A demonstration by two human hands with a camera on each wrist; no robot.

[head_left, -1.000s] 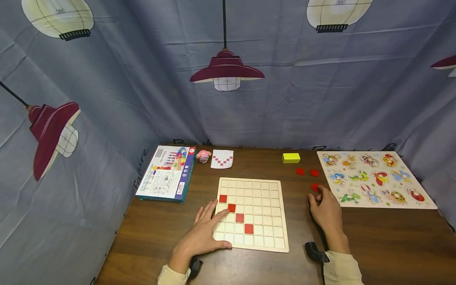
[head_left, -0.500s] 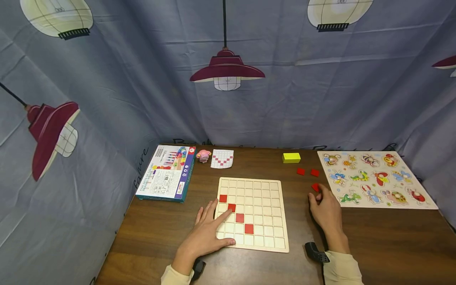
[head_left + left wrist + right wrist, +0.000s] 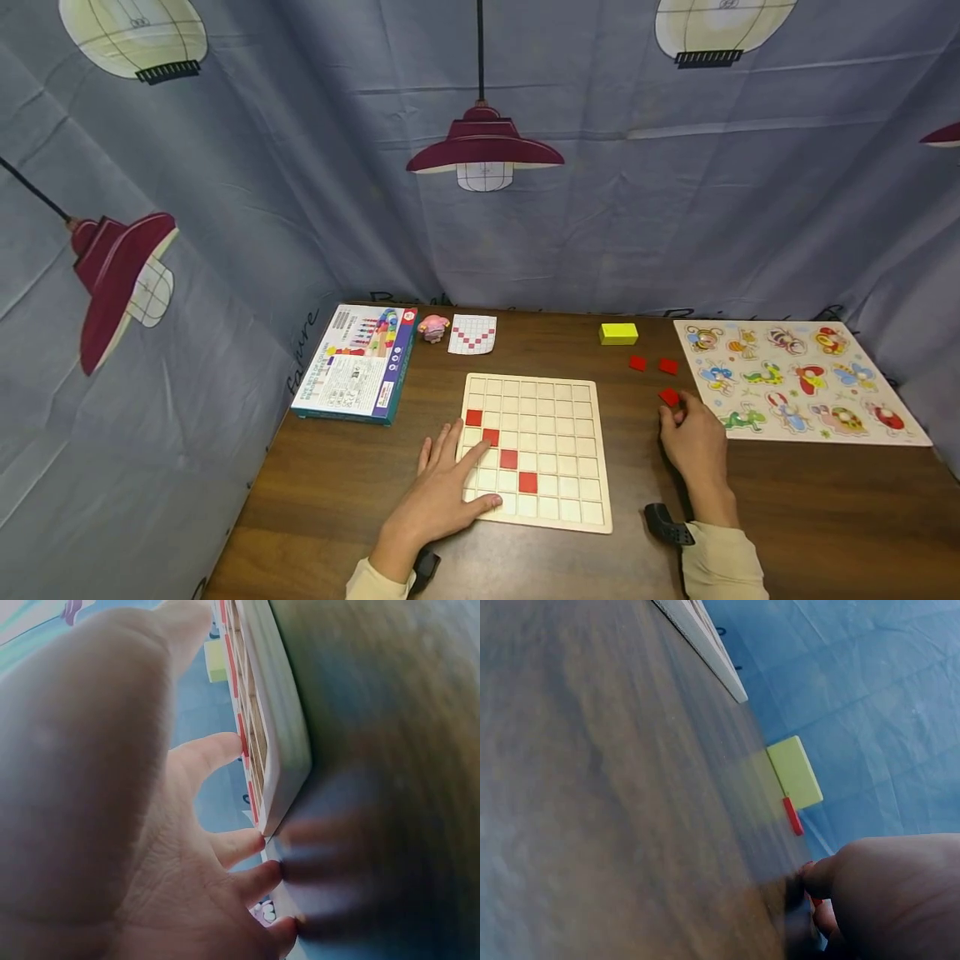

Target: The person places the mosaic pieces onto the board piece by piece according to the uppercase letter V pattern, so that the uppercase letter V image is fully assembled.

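Both hands differ: left flat on board, right pinching red tile.

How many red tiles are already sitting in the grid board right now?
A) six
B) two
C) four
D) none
C: the head view shows four red tiles in a diagonal line on the grid board, stepping down from upper left toward the middle, with the left hand resting flat on the board's left edge.
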